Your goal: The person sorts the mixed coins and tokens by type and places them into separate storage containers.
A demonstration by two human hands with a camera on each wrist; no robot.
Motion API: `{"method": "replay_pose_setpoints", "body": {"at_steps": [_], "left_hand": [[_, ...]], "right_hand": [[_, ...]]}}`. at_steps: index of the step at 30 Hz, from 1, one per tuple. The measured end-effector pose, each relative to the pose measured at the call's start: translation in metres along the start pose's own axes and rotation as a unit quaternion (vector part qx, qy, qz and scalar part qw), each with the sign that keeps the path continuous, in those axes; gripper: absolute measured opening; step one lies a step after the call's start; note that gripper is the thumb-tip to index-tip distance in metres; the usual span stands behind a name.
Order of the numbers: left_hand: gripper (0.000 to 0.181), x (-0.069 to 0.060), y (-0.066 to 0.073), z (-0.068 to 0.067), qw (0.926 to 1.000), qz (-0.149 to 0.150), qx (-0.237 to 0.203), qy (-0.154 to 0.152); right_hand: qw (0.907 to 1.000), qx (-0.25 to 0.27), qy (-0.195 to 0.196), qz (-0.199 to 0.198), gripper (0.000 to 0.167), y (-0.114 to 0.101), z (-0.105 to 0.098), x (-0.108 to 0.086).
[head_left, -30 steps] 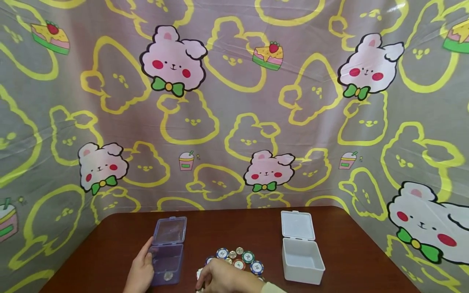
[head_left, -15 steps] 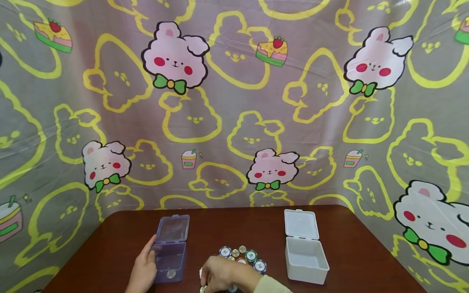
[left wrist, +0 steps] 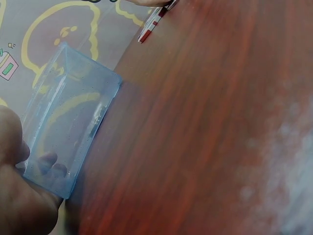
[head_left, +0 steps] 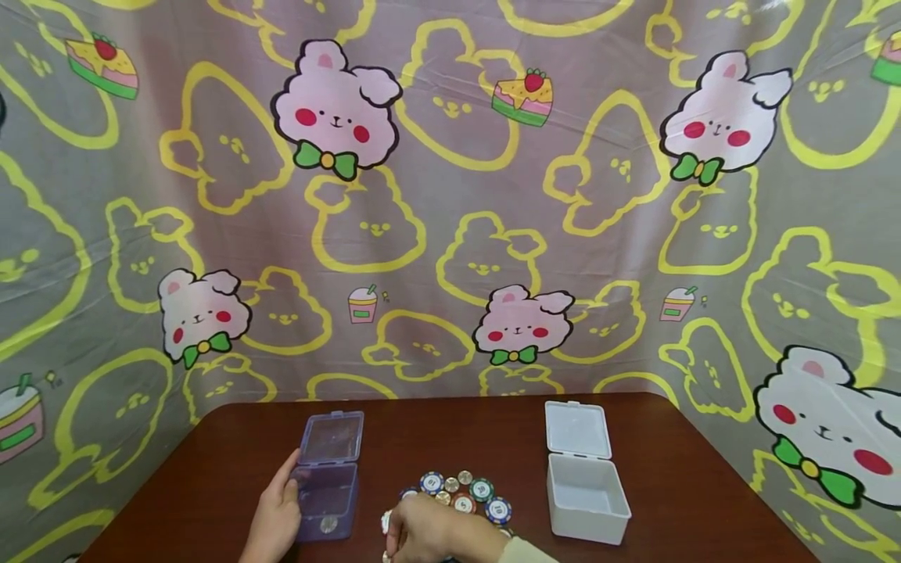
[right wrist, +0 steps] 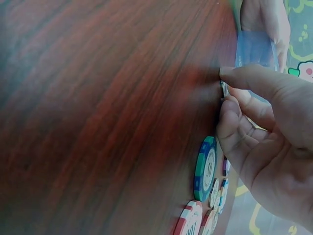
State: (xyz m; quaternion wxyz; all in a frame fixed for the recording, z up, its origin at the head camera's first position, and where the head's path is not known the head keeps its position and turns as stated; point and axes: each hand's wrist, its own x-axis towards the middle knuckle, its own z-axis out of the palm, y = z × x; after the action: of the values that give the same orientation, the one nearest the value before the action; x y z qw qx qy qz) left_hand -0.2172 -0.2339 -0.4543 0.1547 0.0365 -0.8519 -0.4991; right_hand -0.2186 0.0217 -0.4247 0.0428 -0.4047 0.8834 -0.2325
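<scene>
My left hand (head_left: 276,512) holds the left side of a translucent blue box (head_left: 339,493), which stands with its lid raised. Inside it, near the front, lies a silvery coin (head_left: 328,524). In the left wrist view, fingertips show dimly through the blue wall. My right hand (head_left: 429,528) is low over the table at the near edge of a group of poker chips (head_left: 463,504) and coins (head_left: 442,497). Its thumb and a finger pinch a coin (right wrist: 224,89), seen edge-on in the right wrist view. The hand and sleeve cover part of the group.
A white box (head_left: 590,522) with its lid raised stands to the right of the chips. All of this is on a dark reddish-brown wooden table (head_left: 493,430). A curtain (head_left: 450,234) printed with rabbits hangs behind and at both sides.
The head view has shifted slightly. My right hand has stayed at the near coin, moving only a little. The left hand keeps its place on the blue box.
</scene>
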Motion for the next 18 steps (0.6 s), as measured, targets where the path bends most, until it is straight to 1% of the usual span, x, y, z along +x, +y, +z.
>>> {"method": "replay_pose_setpoints", "body": {"at_steps": [5, 9, 13, 18], "left_hand": [[0.05, -0.0015, -0.0044, -0.0007, 0.9999, -0.005, 0.01, -0.003], [0.051, -0.0029, -0.0064, -0.0016, 0.9999, -0.006, 0.01, -0.004], [0.05, -0.0017, -0.0054, -0.0026, 1.0, -0.002, 0.009, 0.0], [0.05, 0.0009, -0.0022, -0.0017, 1.0, -0.005, 0.004, 0.001]], "right_hand": [[0.9992, 0.035, -0.005, -0.018, 0.016, 0.0042, 0.0016, -0.0013], [0.9986, 0.038, -0.004, -0.036, 0.015, 0.0062, 0.0023, -0.0007], [0.9994, 0.01, 0.006, -0.033, 0.014, 0.0051, 0.0027, 0.0019], [0.9994, -0.031, -0.012, 0.004, 0.014, -0.0002, 0.0, 0.006]]}}
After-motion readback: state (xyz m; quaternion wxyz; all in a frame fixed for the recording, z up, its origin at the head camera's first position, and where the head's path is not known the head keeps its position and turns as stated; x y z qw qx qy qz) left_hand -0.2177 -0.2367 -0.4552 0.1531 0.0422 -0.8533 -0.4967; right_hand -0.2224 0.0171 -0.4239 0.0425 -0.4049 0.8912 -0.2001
